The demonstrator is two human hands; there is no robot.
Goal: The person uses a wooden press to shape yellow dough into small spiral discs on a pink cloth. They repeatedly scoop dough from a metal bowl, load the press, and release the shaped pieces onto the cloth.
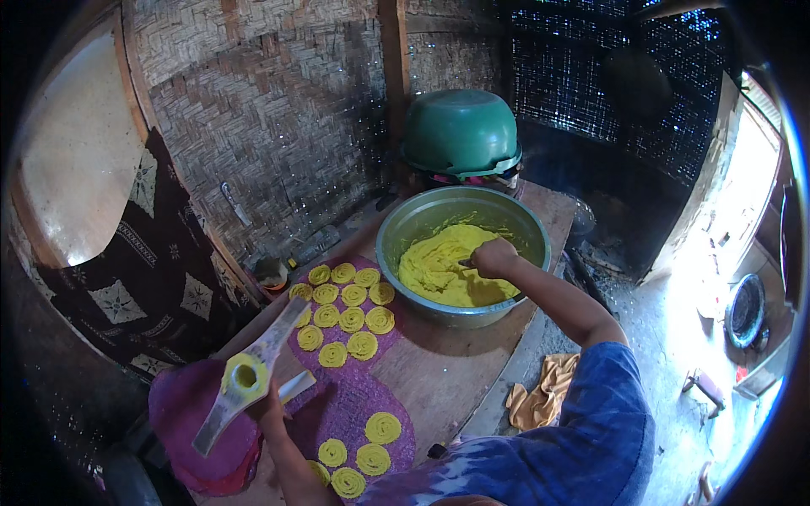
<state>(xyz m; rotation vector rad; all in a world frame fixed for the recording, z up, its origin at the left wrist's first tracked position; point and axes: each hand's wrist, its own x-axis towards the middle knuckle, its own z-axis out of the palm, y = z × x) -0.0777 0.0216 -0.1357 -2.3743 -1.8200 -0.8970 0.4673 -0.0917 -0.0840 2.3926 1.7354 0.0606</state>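
Note:
My left hand (268, 413) is closed around a wooden dough press (228, 413), a long bar with a round hole in its middle. Yellow dough is smeared about the hole, and a pale piece (297, 386) sticks out beside it. Inside a large metal basin (388, 282) lies soft yellow dough (430, 268). My right hand (495, 257) is in the basin, closed just over the dough; a small dark bit of something shows at its fingers. Coiled yellow dough rounds (352, 319) lie in rows on a purple mat (321, 341). Several more rounds (373, 460) sit on a nearer purple mat (392, 409).
An upturned green basin (460, 131) stands behind the metal one. Stacked purple mats (190, 413) lie at the left table edge. A brown cloth (544, 392) is at the right of the wooden table (430, 371). A woven wall (278, 126) closes off the back.

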